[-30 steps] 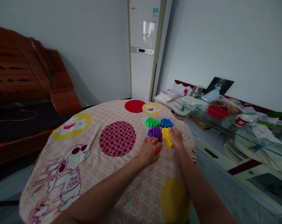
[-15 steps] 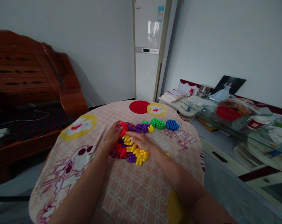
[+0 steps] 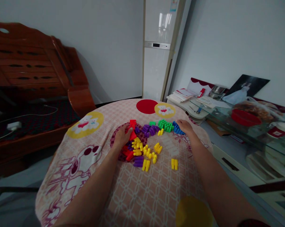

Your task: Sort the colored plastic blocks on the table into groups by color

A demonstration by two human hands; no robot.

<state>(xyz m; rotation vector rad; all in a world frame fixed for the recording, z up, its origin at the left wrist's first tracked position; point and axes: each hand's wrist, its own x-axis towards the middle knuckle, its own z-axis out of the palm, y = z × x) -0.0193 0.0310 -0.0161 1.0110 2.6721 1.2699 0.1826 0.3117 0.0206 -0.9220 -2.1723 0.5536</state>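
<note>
Small knobbed plastic toy pieces lie in colour groups on a cloth-covered table. My left hand rests at the left end, fingers apart, against the red pieces. Purple pieces lie in the middle, with others among the red and yellow. Yellow pieces are scattered nearer me, one pair off to the right. The green pieces stand bunched beside the blue pieces. Along the right side of the blue bunch, my right hand touches it with fingers stretched out; its fingertips are partly unclear.
A patterned pink tablecloth covers the round table. To the right, a glass-topped cabinet carries papers, a red bowl and a cup. A wooden bench stands left, and a white air conditioner behind.
From compact groups, the red, purple and yellow pieces have been pushed left and spread out. My right hand then moved from the yellow pieces to the blue ones; my left stays by the red.
</note>
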